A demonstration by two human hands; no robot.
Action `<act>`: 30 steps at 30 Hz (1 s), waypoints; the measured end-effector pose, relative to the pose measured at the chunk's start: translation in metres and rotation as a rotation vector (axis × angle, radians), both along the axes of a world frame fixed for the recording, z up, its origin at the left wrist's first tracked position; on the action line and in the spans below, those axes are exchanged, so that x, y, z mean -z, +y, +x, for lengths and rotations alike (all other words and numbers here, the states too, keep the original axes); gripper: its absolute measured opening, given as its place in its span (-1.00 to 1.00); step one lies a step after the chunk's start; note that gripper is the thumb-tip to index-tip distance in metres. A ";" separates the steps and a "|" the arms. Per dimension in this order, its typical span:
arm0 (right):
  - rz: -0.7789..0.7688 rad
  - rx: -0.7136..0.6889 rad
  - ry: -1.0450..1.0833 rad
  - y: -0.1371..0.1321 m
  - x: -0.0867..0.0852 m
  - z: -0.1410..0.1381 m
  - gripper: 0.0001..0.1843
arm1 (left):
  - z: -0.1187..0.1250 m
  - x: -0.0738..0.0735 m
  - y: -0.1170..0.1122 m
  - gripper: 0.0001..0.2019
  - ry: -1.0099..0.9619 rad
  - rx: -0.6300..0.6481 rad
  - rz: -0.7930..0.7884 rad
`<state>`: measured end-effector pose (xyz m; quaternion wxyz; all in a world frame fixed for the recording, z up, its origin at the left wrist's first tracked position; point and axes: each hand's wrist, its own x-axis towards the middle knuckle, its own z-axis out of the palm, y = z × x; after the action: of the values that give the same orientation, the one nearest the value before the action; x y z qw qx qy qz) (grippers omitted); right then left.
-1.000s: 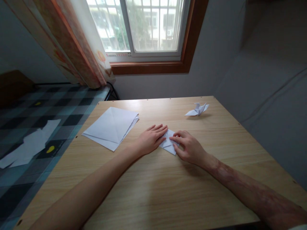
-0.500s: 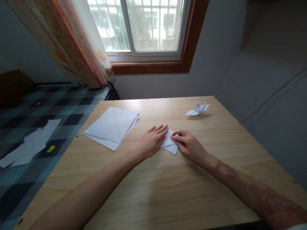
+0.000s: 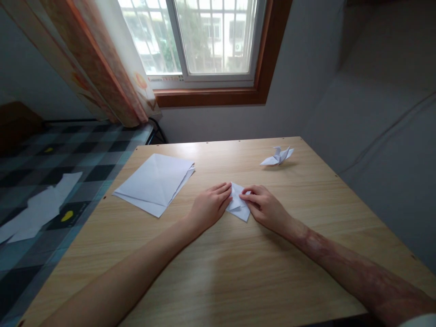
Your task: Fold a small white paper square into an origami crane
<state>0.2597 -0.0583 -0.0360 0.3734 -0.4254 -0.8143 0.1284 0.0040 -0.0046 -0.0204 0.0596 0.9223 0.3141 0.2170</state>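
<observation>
A small folded white paper (image 3: 240, 210) lies on the table between my two hands, with creases and a raised flap. My left hand (image 3: 210, 204) rests at its left edge, fingers stretched out and lying flat, the fingertips touching the paper. From the right, my right hand (image 3: 267, 204) pinches part of the paper between thumb and forefinger. Its fingers hide the paper's right side. Behind my right hand stands a folded paper crane (image 3: 278, 156) with spread wings.
A stack of white paper squares (image 3: 155, 181) lies at the table's left. The wooden table (image 3: 218, 272) reaches toward the window wall. On the left, a bed with a checked cover (image 3: 20, 272) holds white paper scraps (image 3: 44, 206). A curtain (image 3: 112, 68) hangs beside the window.
My left hand has slid slightly left, so more of the folded paper and its flap shows. My right hand keeps its pinch. The whole view has shifted a little.
</observation>
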 end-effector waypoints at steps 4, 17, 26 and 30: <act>0.008 -0.001 -0.004 0.000 0.000 0.000 -0.64 | -0.001 -0.004 -0.002 -0.60 0.069 0.009 0.044; -0.002 0.001 -0.001 0.000 -0.001 0.000 -0.65 | 0.002 -0.006 -0.006 -0.54 0.162 0.020 0.065; -0.007 0.010 -0.023 0.000 0.000 0.000 -0.64 | 0.000 -0.010 -0.013 -0.51 0.241 0.037 0.081; -0.007 -0.001 -0.042 0.000 0.000 0.001 -0.58 | -0.001 -0.009 -0.015 -0.52 0.229 0.079 0.122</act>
<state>0.2605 -0.0585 -0.0361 0.3545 -0.4290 -0.8218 0.1226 0.0027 -0.0195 -0.0110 -0.0243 0.9547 0.2685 0.1263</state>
